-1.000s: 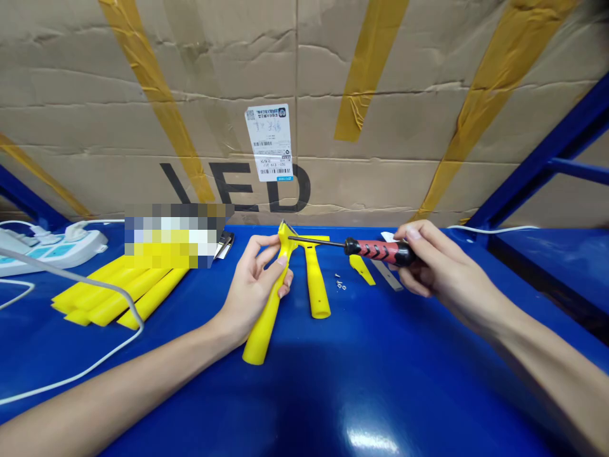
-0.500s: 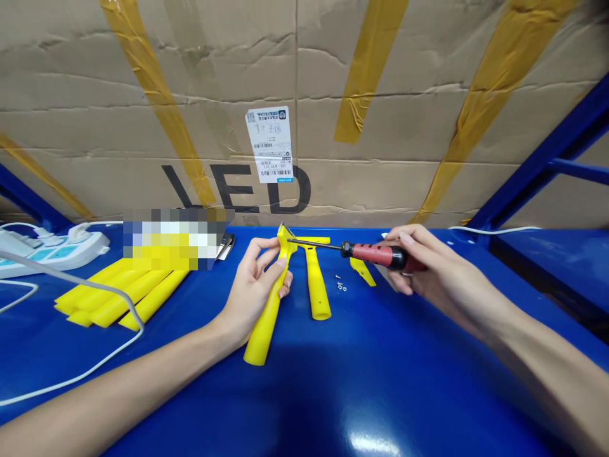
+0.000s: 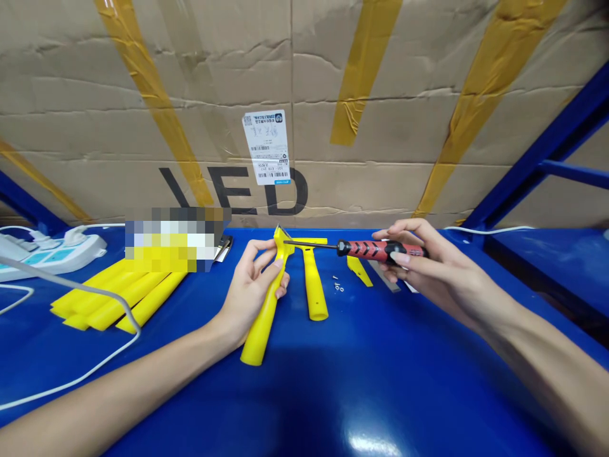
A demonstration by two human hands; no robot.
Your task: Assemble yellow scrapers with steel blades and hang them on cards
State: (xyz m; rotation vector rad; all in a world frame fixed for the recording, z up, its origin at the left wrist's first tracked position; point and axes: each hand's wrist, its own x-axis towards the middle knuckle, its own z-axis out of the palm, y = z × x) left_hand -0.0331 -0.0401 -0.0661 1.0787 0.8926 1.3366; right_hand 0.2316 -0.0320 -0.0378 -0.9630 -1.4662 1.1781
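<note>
My left hand [image 3: 254, 282] is wrapped round a yellow plastic scraper [image 3: 261, 330], its flared head up and a thin metal blade edge showing at the top. In my right hand [image 3: 428, 257] is a screwdriver [image 3: 366, 250] with a red and black handle, held level. Its shaft tip meets the side of the scraper head. Just right of the held scraper lies a second yellow handle [image 3: 316, 292] with a T-shaped head. Small screws and nuts [image 3: 337, 287] sit beside it. A yellow plate [image 3: 360, 271] and a flat metal blade [image 3: 387, 278] rest near my right fingers.
Several yellow handles [image 3: 109, 298] lie piled at left, partly behind a blurred patch. A white power strip [image 3: 52, 254] with plugs and a loose white cable [image 3: 128, 343] is further left. A large cardboard box [image 3: 361, 184] stands behind the blue surface [image 3: 333, 393].
My right fingers have shifted and turned the screwdriver handle, while its tip stays at the scraper head. The flat metal blade shows more now. The view has moved slightly.
</note>
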